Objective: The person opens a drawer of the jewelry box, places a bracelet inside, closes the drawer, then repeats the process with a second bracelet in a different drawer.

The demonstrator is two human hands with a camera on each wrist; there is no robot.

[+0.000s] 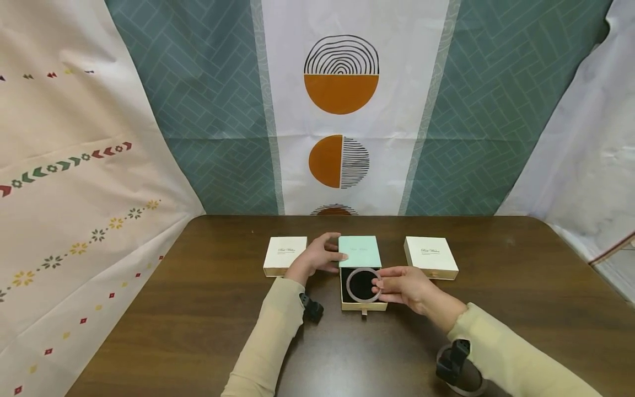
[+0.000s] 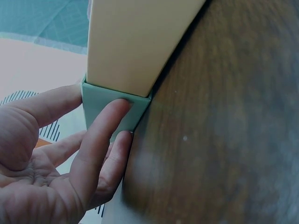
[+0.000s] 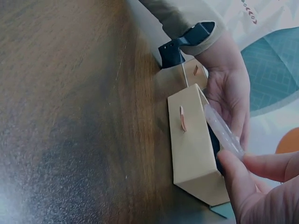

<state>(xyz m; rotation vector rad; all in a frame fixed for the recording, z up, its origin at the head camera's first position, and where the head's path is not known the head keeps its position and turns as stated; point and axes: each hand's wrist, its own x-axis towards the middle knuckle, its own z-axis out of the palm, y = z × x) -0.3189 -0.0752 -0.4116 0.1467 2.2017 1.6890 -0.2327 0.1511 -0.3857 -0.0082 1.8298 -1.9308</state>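
A drawer-style gift box with a mint-green sleeve (image 1: 359, 252) stands mid-table, its cream drawer (image 1: 364, 306) pulled out toward me. My left hand (image 1: 317, 258) holds the sleeve from the left, thumb on top and fingers against the side (image 2: 110, 112). A pale translucent bangle (image 1: 348, 285) is pinched at its right edge by the thumb and fingers of my right hand (image 1: 409, 288). It lies over the drawer's black lining, tilted up from it in the right wrist view. Another bangle (image 1: 466, 392) rests on the table, partly hidden by the right wrist camera.
One white-lidded box (image 1: 284, 253) stands left of the green one, partly behind my left hand. A second white box (image 1: 430, 255) stands to the right. All three are toward the far side of the brown table (image 1: 198, 331). Patterned cloths hang around the table.
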